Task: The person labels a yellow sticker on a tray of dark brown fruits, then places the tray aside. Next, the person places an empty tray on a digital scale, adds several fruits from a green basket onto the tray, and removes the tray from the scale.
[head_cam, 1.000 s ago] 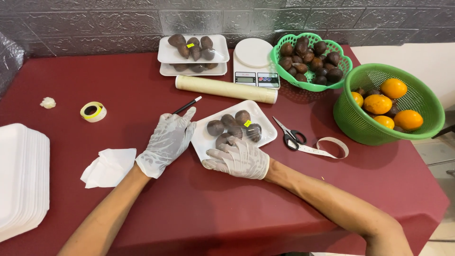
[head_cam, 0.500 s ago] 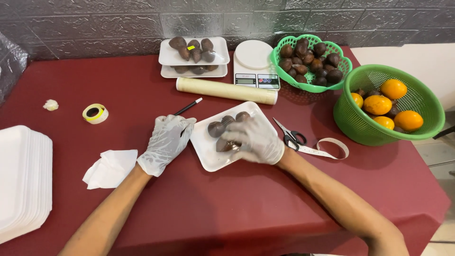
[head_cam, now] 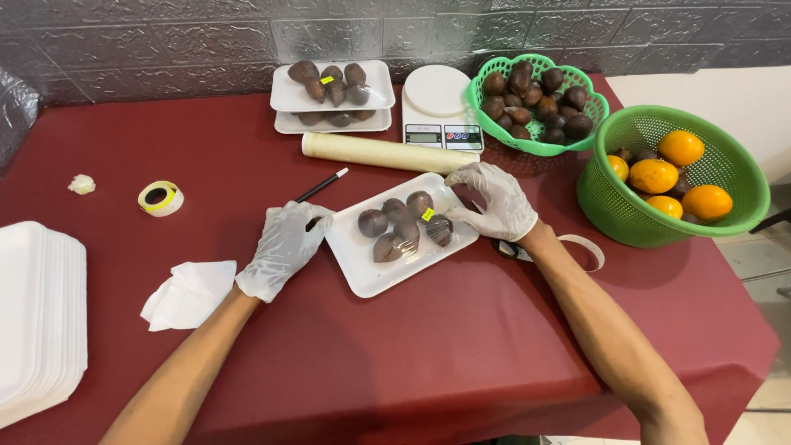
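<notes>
A view from above of two gloved hands at a dark red table. Between them lies a white rectangular foam tray (head_cam: 362, 276) carrying five dark brown, egg-shaped fruits (head_cam: 404, 224) under clear film, one with a small yellow sticker. The tray's long axis runs on a slant, from near the left hand, low in the view, up toward the right hand.

The left hand (head_cam: 283, 249) rests just beside the tray's near-left edge, fingers loosely curled and pointing at the tray; whether they touch the rim cannot be told, and nothing shows in its grip. The right hand (head_cam: 497, 200) sits at the tray's far-right corner, fingers bent down onto the rim and seeming to pinch the film or edge there. This hand looks to have the firmer contact with the tray.

Just beyond the right hand lies a long cream-coloured roll of wrap (head_cam: 387, 153), and beyond that a white kitchen scale (head_cam: 438, 105). Further right are a light green plastic basket of dark fruit (head_cam: 536, 99) and a deeper green plastic basket of orange fruit (head_cam: 671, 175).

Under the right wrist something dark is mostly hidden, with a pale strap loop showing beside it. A thin black stick (head_cam: 323, 185) runs under the left hand's fingers. Beside the left forearm lies a crumpled white tissue (head_cam: 188, 292); further out, a tape roll (head_cam: 160, 198) and a stack of white foam trays (head_cam: 37, 317), cut off by the frame.
</notes>
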